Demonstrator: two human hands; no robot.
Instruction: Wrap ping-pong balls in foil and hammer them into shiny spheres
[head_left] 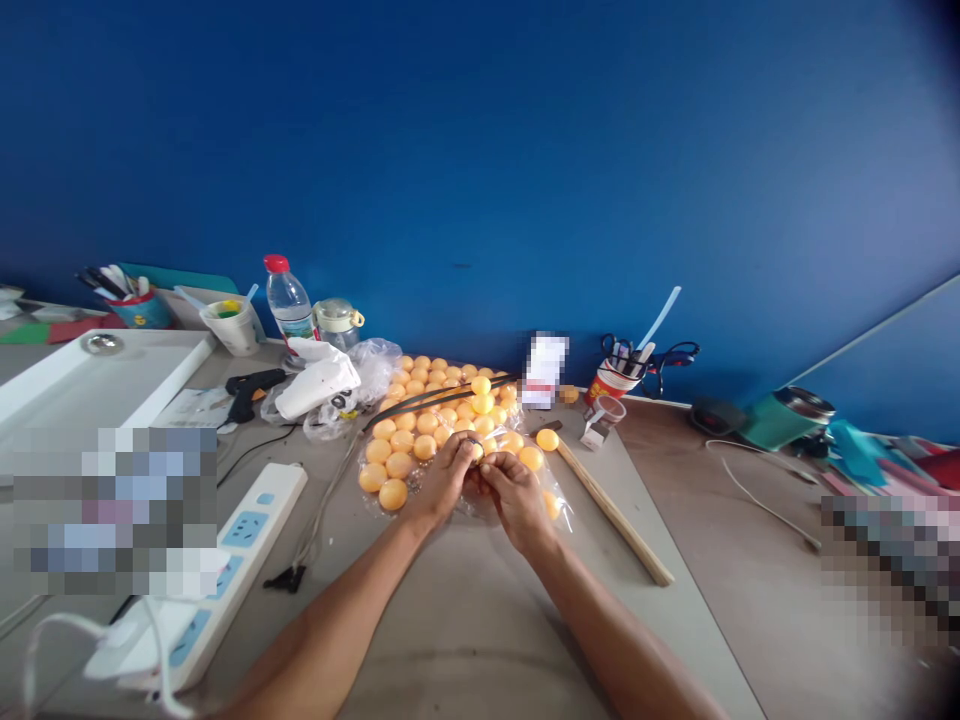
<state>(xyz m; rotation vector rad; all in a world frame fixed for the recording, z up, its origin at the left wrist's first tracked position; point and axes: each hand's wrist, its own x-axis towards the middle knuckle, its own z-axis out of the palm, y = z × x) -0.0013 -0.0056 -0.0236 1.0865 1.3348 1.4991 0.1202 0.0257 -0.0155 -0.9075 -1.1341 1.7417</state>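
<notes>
Many orange table-tennis balls (420, 425) lie glued in a flat cluster on clear plastic in the middle of the table. At the cluster's near edge my left hand (444, 478) and my right hand (514, 492) meet, both with fingers curled. Between them they pinch a small object (475, 449), partly hidden by the fingers, which looks like an orange ball. A single loose orange ball (547, 439) sits just right of the hands. A black strap (435, 401) runs across the cluster.
A wooden stick (615, 515) lies to the right. A white power strip (225, 570), cables, a black glue gun (251, 388), a white bag (319, 385), a water bottle (289, 300), cups with pens and scissors (619, 375) and a teal pot (787, 415) surround the work area.
</notes>
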